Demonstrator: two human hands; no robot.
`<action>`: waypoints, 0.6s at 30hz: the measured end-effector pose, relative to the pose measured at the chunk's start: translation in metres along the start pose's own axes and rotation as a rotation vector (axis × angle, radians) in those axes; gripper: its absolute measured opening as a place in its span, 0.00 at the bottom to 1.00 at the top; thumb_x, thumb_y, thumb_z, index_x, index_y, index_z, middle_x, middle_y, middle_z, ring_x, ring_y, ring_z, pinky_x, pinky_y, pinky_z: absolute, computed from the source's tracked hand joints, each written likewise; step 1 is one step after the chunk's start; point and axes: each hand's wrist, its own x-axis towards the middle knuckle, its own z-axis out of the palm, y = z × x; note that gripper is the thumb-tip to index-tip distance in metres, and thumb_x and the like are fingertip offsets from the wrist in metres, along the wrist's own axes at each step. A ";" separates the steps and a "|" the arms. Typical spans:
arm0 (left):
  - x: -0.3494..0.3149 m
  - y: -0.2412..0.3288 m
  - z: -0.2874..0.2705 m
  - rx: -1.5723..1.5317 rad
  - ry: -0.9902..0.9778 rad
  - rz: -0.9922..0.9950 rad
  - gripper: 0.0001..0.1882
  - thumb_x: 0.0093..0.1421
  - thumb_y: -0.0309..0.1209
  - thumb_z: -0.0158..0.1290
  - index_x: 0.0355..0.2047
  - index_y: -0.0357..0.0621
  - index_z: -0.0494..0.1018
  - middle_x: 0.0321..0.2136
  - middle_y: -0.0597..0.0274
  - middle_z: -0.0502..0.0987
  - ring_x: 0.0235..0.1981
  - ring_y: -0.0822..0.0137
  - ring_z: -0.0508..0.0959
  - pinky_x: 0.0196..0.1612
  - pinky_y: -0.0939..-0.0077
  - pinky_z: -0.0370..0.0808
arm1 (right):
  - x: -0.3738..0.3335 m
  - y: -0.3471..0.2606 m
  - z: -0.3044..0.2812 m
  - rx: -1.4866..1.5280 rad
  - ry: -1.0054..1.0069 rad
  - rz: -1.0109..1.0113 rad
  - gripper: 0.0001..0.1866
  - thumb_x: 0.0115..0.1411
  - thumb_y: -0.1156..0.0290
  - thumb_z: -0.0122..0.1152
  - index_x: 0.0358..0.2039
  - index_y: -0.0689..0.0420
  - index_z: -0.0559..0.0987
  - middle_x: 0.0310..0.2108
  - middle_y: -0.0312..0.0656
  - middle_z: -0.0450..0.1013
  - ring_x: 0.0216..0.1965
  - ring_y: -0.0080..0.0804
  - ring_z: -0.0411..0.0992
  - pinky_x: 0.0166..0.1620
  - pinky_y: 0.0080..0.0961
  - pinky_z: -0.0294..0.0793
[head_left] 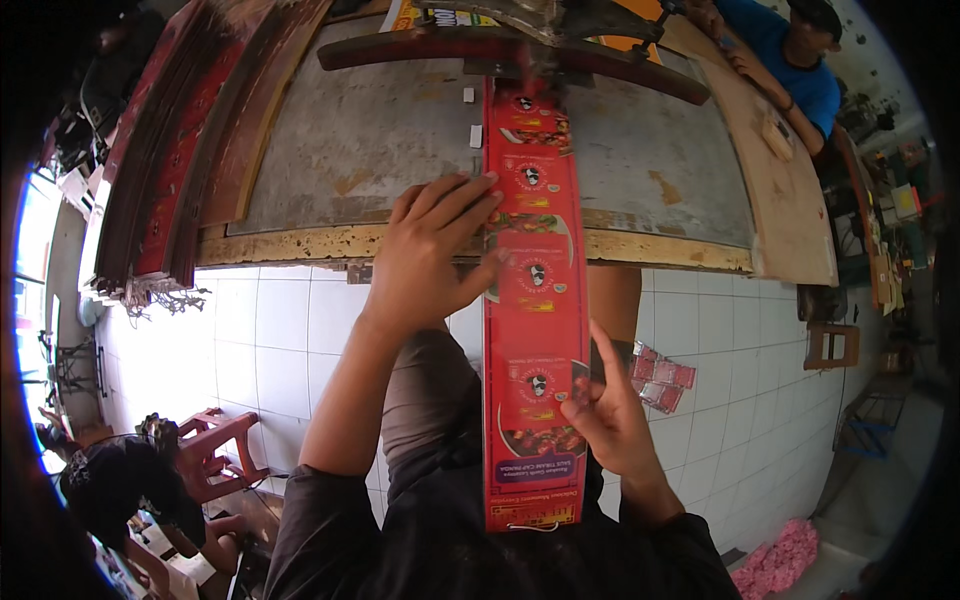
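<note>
The far end of the long red strip (533, 335) is already on the table (650, 180) by the dark bar (420, 48), the near end is over the lap (430, 410), the left hand (428, 245) lies flat on it, fingers a bit apart, and the right hand (612, 420) pinches its edge (how much is left, I can't tell).

Lettering stood on the red strip (535, 335), ringing its repeated round emblems (537, 275), in white on its purple label (540, 468) and in yellow at its near end, and, large, on a partly hidden yellow sheet (460, 17).
</note>
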 end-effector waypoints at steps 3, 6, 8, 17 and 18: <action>0.003 -0.002 0.007 -0.027 0.056 0.008 0.31 0.57 0.40 0.67 0.60 0.41 0.81 0.64 0.58 0.80 0.67 0.51 0.75 0.71 0.47 0.68 | 0.013 -0.008 -0.029 -0.527 0.161 -0.145 0.39 0.72 0.67 0.69 0.79 0.54 0.63 0.57 0.43 0.80 0.47 0.28 0.82 0.40 0.27 0.80; 0.000 -0.001 0.007 -0.029 0.068 -0.008 0.30 0.56 0.39 0.67 0.58 0.39 0.82 0.64 0.58 0.80 0.67 0.51 0.76 0.71 0.47 0.68 | 0.066 -0.020 -0.053 -0.942 0.339 -0.540 0.31 0.69 0.66 0.71 0.71 0.55 0.75 0.61 0.45 0.77 0.57 0.34 0.79 0.55 0.37 0.77; 0.002 -0.002 0.006 -0.024 0.077 -0.003 0.29 0.56 0.39 0.67 0.57 0.39 0.82 0.63 0.58 0.81 0.66 0.51 0.76 0.70 0.47 0.69 | 0.108 -0.041 -0.061 -1.159 0.330 -0.845 0.29 0.67 0.63 0.72 0.67 0.55 0.79 0.66 0.46 0.75 0.65 0.40 0.75 0.66 0.44 0.72; 0.000 -0.001 0.002 -0.021 0.060 -0.028 0.27 0.57 0.39 0.66 0.56 0.40 0.84 0.63 0.59 0.82 0.67 0.53 0.77 0.70 0.48 0.69 | 0.171 -0.051 -0.058 -1.191 0.108 -0.810 0.32 0.68 0.58 0.71 0.70 0.54 0.78 0.73 0.44 0.70 0.76 0.47 0.65 0.76 0.52 0.61; 0.000 -0.001 0.002 -0.013 0.062 -0.028 0.27 0.57 0.39 0.66 0.56 0.40 0.84 0.63 0.59 0.82 0.67 0.53 0.77 0.70 0.48 0.69 | 0.170 -0.049 -0.057 -1.195 0.119 -0.806 0.32 0.68 0.58 0.71 0.70 0.54 0.78 0.73 0.45 0.70 0.76 0.47 0.65 0.76 0.52 0.61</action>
